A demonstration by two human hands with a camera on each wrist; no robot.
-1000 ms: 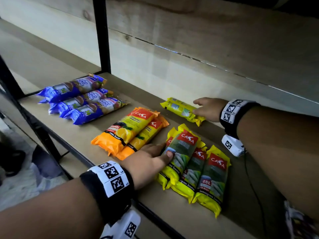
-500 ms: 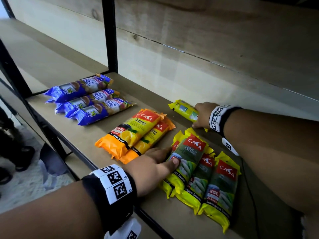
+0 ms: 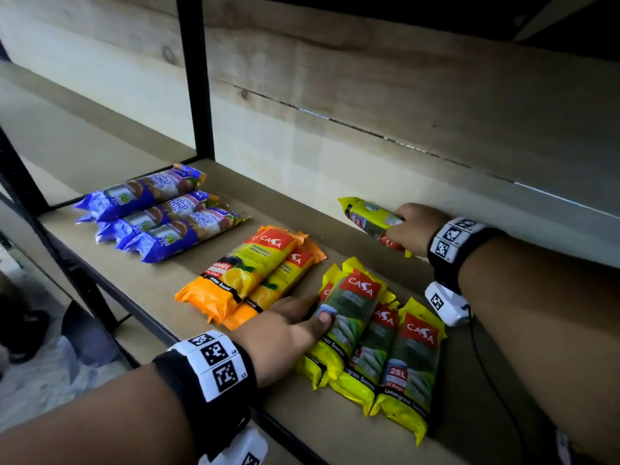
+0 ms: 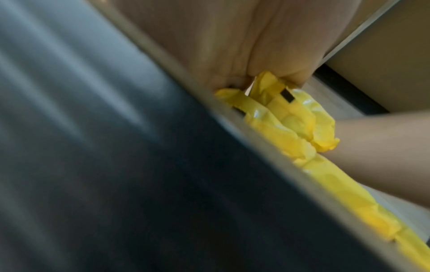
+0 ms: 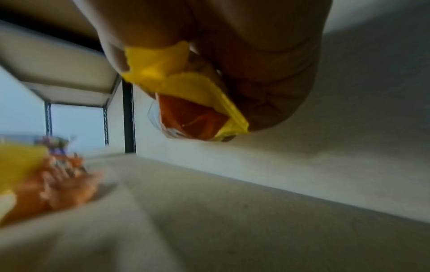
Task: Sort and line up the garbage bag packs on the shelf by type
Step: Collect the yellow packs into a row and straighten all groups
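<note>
- Three blue packs point(image 3: 157, 209) lie side by side at the left end of the shelf point(image 3: 141, 280), close to the black upright post point(image 3: 194, 75).
- Two orange packs point(image 3: 248, 273) lie touching each other in the middle, the nearer-left one partly over its neighbour.
- The left hand point(image 3: 285, 333) rests on the shelf between the orange packs and the yellow group, its thumb laid on top of the leftmost pack and its fingers against that pack's side; the left wrist view shows fingers touching crumpled yellow wrapper ends.
- The yellow-green packs point(image 3: 375, 340) lie in a row near the front edge, the left ones overlapping.
- The right hand point(image 3: 414, 229) curls round one more yellow-green pack point(image 3: 369, 216) at its red end, near the back wall; that pack is tilted, its far end raised off the shelf.
</note>
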